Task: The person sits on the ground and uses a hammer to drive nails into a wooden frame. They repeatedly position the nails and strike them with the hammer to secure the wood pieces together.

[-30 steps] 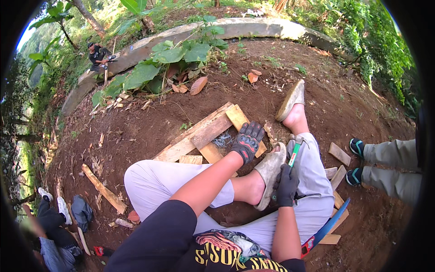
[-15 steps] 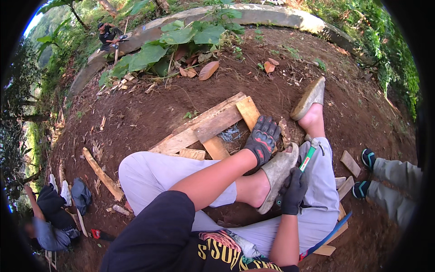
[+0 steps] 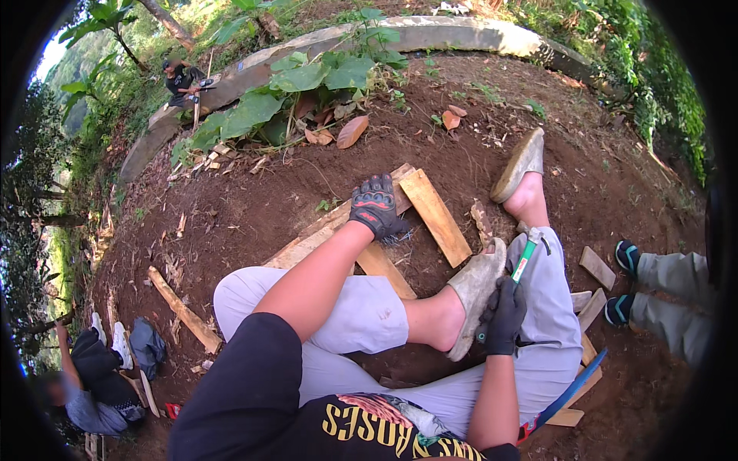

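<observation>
My left hand, in a black glove with red marks, is over the far wooden plank, its fingers bent over the wood and its thumb to the right. Beside the thumb a pile of nails shows in part. My gloved right hand is closed round the green handle of a hammer, its head up by my right shin. A lighter plank slants down towards my sandal. Another plank lies just below the nails, partly behind my left leg.
A blue-edged saw lies by my right thigh, with wood offcuts near another person's feet. On the left, a long stick lies on soil near a seated person. Broad-leaved plants grow ahead.
My left hand has moved left from near the sandal onto the far plank, uncovering the lighter plank and partly covering the nails. My right hand keeps its hold on the hammer.
</observation>
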`<state>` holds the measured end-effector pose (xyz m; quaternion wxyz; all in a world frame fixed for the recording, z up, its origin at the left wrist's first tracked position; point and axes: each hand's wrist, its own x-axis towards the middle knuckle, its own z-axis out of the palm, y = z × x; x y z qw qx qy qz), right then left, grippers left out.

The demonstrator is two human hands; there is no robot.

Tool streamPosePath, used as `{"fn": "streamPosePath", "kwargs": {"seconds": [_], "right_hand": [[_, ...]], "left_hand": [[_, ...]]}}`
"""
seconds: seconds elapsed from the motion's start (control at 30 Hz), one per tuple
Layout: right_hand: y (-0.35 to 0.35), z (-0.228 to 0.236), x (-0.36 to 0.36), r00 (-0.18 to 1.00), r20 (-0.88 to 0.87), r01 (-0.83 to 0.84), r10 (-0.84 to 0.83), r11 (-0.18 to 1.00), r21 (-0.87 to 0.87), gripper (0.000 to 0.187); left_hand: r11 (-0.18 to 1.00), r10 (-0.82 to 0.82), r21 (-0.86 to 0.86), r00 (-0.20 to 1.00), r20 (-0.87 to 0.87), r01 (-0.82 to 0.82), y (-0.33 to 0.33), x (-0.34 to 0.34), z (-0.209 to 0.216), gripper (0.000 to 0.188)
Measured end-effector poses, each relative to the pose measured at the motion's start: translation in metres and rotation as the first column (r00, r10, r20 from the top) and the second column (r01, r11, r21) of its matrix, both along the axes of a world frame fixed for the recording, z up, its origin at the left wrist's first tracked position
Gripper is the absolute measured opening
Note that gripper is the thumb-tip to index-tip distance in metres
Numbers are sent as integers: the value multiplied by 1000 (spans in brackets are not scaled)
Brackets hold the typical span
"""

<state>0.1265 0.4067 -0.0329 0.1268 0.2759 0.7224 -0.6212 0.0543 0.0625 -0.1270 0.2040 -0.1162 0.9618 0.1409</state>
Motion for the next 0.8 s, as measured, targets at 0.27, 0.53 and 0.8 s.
{"fn": "streamPosePath", "kwargs": {"seconds": [0.27,0.53,0.8], "right_hand": [[1,-2,3,999,-43,13,-12,1000,28,30],[-4,0,6,999,-36,8,-7,1000,27,29],[-13,0,3,998,-41,42,-44,999,-33,26]], "left_hand": [[999,-31,-44,935,-353,17,5,7,-44,87],[999,16,40,954,-300,-5,-3,11,-43,92],[999,-10,42,968,-249,21,-14,2,-30,97]]}}
